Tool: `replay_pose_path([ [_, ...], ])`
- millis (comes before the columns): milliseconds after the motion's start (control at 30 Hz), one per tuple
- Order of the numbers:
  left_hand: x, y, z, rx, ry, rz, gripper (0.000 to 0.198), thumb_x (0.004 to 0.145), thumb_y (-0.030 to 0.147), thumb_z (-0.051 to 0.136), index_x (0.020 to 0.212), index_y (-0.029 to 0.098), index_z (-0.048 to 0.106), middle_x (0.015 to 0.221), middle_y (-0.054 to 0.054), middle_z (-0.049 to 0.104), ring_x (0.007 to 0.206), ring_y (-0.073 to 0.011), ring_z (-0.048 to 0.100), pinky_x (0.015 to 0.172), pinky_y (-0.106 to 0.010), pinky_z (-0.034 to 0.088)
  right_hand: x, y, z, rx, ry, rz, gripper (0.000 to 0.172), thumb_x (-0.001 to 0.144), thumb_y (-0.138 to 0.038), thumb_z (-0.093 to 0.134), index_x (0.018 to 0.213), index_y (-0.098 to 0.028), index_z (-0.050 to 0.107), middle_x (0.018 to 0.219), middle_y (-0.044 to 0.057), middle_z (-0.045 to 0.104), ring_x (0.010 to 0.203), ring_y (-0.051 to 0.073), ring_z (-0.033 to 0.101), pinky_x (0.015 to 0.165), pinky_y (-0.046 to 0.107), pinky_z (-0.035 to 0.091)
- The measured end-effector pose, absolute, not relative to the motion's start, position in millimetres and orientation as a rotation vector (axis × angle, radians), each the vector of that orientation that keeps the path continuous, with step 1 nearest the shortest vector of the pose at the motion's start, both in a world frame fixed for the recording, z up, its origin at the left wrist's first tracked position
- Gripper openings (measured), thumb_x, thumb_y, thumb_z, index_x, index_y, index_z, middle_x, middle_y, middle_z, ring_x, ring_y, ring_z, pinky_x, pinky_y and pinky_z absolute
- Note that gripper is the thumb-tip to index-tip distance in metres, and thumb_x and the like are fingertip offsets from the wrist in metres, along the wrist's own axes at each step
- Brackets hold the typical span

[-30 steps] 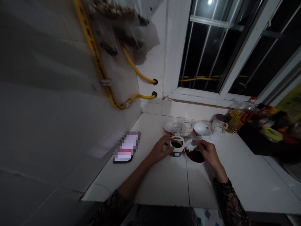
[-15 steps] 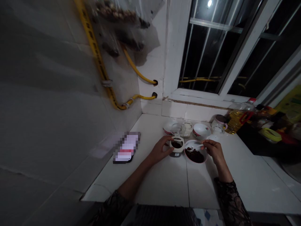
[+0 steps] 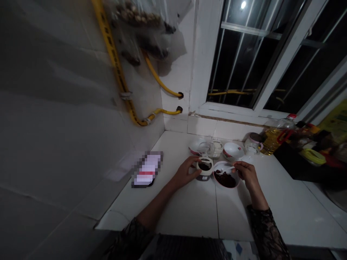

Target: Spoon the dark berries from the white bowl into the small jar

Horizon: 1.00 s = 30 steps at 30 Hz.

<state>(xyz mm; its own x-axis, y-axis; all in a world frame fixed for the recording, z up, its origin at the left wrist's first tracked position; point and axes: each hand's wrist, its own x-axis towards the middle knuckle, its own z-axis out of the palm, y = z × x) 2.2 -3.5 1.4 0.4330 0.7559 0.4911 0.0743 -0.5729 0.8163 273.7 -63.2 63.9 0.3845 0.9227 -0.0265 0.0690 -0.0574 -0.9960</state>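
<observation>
My left hand (image 3: pixel 188 171) is wrapped around the left side of a small jar (image 3: pixel 204 177) with a pale rim and dark contents. Close on its right stands a white bowl (image 3: pixel 236 183) with a pink rim, part filled with a dark, crumbly food (image 3: pixel 225 179). Between the fingertips of my right hand (image 3: pixel 246 172) is the handle of a white spoon (image 3: pixel 227 169). The spoon's head reaches down into the bowl, over the dark food. What exactly the dark food is I cannot make out.
Behind the jar stand another bowl (image 3: pixel 193 146), a clear container (image 3: pixel 217 150) and a white bowl (image 3: pixel 233 150). A lidded glass jar (image 3: pixel 253 142), an oil bottle (image 3: pixel 271 141) and a black box (image 3: pixel 287 162) of condiments are right. A phone (image 3: pixel 148 171) lies left by the wall.
The view has shifted slightly. Both hands keep their holds on the jar and the spoon, and the spoon stays in the bowl.
</observation>
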Motion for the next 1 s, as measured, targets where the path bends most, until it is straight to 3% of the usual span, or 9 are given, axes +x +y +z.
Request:
replay_pose_path([
  [1000,2.3,-3.4,1.4,1.947,0.688,1.173,0.034,0.085,0.033,0.065,0.117,0.023,0.059,0.127,-0.011,0.060,0.119,-0.0253,0.058,0.084,-0.034,0.055,274.2,-62.8,61.9,-1.428,-0.941,0.875,0.023,0.053,-0.036,0.071,0.063,-0.016,0.068,0.046,0.000,0.061,0.033,0.006,0.032,0.035,0.022,0.018],
])
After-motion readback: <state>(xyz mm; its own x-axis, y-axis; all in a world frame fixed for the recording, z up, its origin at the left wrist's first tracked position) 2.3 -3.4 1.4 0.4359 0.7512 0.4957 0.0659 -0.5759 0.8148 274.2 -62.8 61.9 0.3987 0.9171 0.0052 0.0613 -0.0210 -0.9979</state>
